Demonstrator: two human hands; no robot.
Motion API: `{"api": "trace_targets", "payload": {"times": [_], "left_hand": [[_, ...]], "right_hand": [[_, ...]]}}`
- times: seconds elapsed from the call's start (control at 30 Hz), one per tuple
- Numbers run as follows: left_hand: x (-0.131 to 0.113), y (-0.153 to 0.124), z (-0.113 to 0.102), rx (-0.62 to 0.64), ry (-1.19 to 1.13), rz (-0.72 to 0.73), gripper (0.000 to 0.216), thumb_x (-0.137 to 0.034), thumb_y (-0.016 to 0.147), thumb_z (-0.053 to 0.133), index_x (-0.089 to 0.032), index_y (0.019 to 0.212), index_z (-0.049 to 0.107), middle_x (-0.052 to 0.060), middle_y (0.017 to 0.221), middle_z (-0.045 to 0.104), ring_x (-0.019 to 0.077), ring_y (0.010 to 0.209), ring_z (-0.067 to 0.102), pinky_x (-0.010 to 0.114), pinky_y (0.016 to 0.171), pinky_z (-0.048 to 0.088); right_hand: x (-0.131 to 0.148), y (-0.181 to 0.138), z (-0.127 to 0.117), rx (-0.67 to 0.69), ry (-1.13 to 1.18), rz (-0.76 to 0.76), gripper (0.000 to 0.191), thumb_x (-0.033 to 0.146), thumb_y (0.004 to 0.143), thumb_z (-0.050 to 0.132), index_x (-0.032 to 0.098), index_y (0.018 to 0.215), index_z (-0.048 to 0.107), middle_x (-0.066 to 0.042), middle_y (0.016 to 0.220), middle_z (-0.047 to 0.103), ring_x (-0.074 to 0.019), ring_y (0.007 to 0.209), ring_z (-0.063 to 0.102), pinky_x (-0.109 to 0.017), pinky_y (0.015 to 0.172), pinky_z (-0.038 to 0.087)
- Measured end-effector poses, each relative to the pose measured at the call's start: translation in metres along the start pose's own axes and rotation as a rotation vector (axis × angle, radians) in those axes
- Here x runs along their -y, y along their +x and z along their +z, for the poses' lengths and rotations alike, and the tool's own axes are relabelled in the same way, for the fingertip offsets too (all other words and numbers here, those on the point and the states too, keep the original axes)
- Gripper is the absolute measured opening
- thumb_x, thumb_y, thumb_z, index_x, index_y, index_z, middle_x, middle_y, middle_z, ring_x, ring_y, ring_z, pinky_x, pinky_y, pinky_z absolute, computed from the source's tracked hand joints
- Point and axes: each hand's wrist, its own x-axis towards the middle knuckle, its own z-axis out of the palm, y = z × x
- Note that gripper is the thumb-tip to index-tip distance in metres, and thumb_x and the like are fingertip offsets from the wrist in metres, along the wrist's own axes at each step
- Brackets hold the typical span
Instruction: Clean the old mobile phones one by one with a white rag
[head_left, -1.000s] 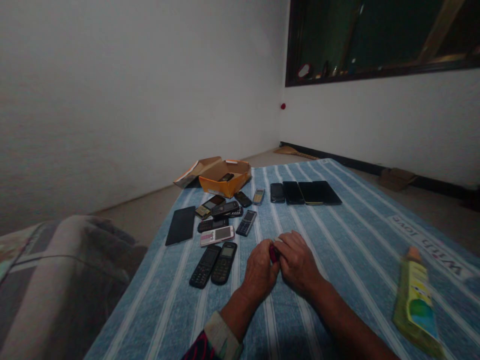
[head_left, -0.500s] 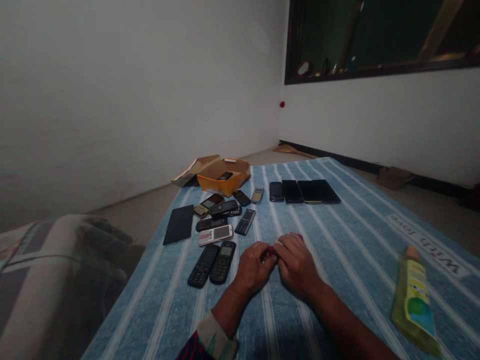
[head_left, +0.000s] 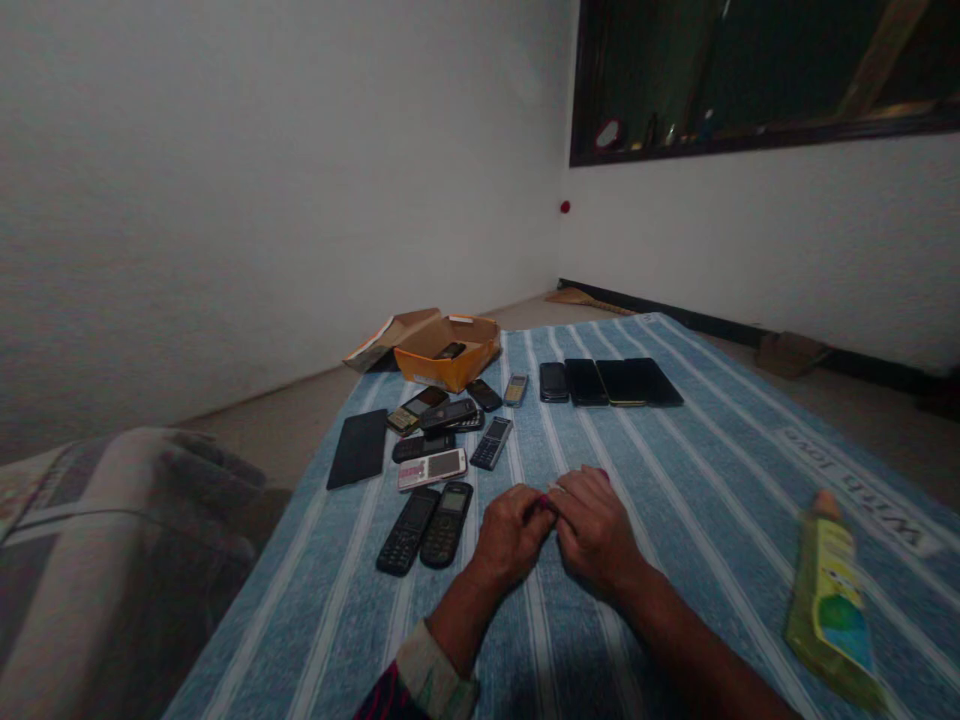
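Observation:
My left hand [head_left: 513, 535] and my right hand [head_left: 596, 530] meet over the striped blue cloth [head_left: 667, 490], fingertips touching. Both are closed, fingers bent into a pinch; anything between them is hidden. A small pale spot shows at the fingers of the right hand, too small to name. Nearest the left hand lie two black keypad phones [head_left: 447, 524], side by side. Beyond them are a white and pink phone [head_left: 432, 469], a dark slim keypad phone [head_left: 491, 444] and several others in a loose group. A flat black tablet-like slab [head_left: 358, 449] lies at their left.
An open orange box [head_left: 442, 372] with a phone inside stands at the back. Several dark phones [head_left: 585, 383] form a row to its right. A yellow-green bottle [head_left: 832, 610] lies at the right. Draped fabric [head_left: 112, 560] rises at the left, and a white wall [head_left: 285, 180] stands behind.
Almost nothing differs. The hands keep the same pinched pose, and the whole view has shifted very slightly.

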Motion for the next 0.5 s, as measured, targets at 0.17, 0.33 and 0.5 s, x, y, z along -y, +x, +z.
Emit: {"api": "trace_targets", "payload": {"times": [0.17,0.33,0.5], "left_hand": [[-0.002,-0.001,-0.002,0.007,0.004,-0.028,0.012,-0.026,0.079,0.059,-0.016,0.074,0.063,0.000,0.068,0.054,0.0163,0.067,0.053,0.027,0.063,0.038],[-0.001,-0.001,-0.002,-0.004,0.027,0.019,0.011,-0.023,0.080,0.060,-0.015,0.072,0.063,0.001,0.067,0.054,0.0160,0.066,0.054,0.027,0.062,0.038],[0.000,-0.001,-0.002,-0.038,0.074,0.090,0.012,-0.023,0.082,0.058,-0.014,0.075,0.063,0.001,0.067,0.054,0.0166,0.066,0.054,0.027,0.061,0.038]], "right_hand": [[-0.028,-0.003,-0.007,-0.062,-0.092,0.067,0.026,0.001,0.075,0.045,0.017,0.086,0.063,-0.007,0.081,0.061,-0.0220,0.082,0.054,-0.043,0.089,0.045],[-0.043,-0.007,-0.008,-0.141,-0.152,0.080,0.028,0.001,0.074,0.045,0.018,0.087,0.063,-0.007,0.078,0.060,-0.0234,0.083,0.054,-0.040,0.081,0.048],[-0.027,-0.005,-0.006,-0.113,-0.105,0.041,0.027,-0.001,0.076,0.044,0.018,0.085,0.061,-0.008,0.081,0.058,-0.0238,0.085,0.053,-0.041,0.081,0.048]]}}
